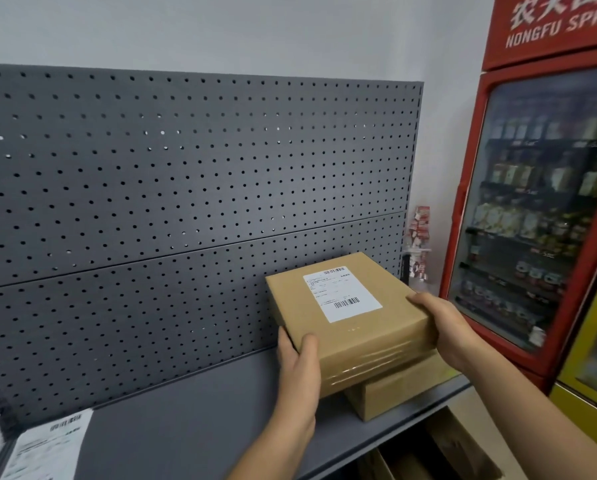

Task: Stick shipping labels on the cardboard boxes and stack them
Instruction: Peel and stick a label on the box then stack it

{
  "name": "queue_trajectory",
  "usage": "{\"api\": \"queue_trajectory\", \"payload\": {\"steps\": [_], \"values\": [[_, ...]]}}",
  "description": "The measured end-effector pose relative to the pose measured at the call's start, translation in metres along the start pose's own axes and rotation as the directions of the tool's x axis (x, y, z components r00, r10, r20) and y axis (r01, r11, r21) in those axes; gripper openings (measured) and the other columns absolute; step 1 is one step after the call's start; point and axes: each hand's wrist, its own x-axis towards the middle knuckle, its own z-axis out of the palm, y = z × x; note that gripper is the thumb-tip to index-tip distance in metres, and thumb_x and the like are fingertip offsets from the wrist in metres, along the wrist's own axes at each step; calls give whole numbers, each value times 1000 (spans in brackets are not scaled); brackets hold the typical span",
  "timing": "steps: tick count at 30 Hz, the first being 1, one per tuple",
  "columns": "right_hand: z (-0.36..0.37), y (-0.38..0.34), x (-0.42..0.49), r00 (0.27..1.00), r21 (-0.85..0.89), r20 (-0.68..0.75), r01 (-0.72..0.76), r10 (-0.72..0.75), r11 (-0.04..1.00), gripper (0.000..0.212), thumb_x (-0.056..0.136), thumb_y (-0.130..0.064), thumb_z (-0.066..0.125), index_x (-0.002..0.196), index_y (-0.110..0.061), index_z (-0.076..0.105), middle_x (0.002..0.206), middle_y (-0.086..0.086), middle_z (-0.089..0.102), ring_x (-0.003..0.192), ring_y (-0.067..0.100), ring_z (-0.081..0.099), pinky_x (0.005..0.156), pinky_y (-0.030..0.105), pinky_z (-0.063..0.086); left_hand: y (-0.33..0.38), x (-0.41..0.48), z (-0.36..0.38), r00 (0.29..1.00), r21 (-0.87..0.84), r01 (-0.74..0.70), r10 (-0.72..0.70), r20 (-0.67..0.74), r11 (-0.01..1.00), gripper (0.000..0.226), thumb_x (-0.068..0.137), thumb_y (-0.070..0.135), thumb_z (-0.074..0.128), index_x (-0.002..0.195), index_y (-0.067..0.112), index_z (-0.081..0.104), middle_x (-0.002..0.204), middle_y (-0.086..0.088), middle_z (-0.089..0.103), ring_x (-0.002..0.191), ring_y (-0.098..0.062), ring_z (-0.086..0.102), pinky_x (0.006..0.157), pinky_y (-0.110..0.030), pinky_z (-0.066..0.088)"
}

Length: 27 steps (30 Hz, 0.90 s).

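A brown cardboard box (359,337) with a white shipping label (342,293) on its top sits at the right end of the grey shelf (193,420). It rests on a second cardboard box (394,393), skewed so that its corners overhang. My left hand (298,362) grips the top box's near left corner. My right hand (442,323) holds its right side. Only the front corner of the lower box shows.
A grey pegboard (186,188) backs the shelf. Loose white label sheets (44,445) lie at the shelf's left front. A red drinks fridge (546,188) stands at the right. Open cardboard boxes (439,455) sit below the shelf's front edge.
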Motion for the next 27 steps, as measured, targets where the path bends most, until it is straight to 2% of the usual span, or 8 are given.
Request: {"api": "queue_trajectory", "payload": {"steps": [4,9,13,15,20,27], "values": [[-20,1,20,1000,-19,-2,-18,18,1000,32,94,-40,61,108,-13,74,107,14,69,97,29,59,84,40,39,-6,16,21,1000,15,4,-4,20,1000,82,76,55,50,154,49,26,154,6,45,129,-15,56,112,-46,48],[-42,-2,39,1000,-47,-5,2,-3,999,34,93,-40,61,106,-12,76,105,14,70,95,28,60,85,40,40,-12,23,46,999,53,7,-10,53,999,85,82,51,48,160,43,17,157,5,40,131,-16,54,114,-43,45],[-57,-2,48,999,-50,-28,-28,26,998,33,92,-41,61,105,-15,76,106,14,70,98,30,61,90,45,45,-18,26,60,997,92,4,-11,79,996,82,84,48,50,160,39,19,157,3,40,133,-16,52,115,-41,43],[-62,2,50,998,-33,-36,-44,43,998,30,94,-40,60,103,-17,76,107,13,71,99,29,62,91,42,44,-21,27,64,996,107,3,-13,88,994,79,89,44,51,160,38,18,158,3,39,134,-16,51,115,-41,42],[-70,12,53,999,14,-5,-40,40,999,30,98,-37,56,109,-18,75,110,11,72,100,25,63,92,38,43,-26,31,72,995,126,1,-14,99,992,80,102,39,51,164,30,2,165,6,26,139,-16,44,114,-34,38],[-78,24,63,998,7,52,42,-42,999,34,101,-35,50,113,-23,79,114,3,77,115,27,65,109,45,43,-33,34,72,996,147,-44,31,89,988,80,103,45,52,165,29,5,165,10,22,134,-10,43,109,-29,36]]}}
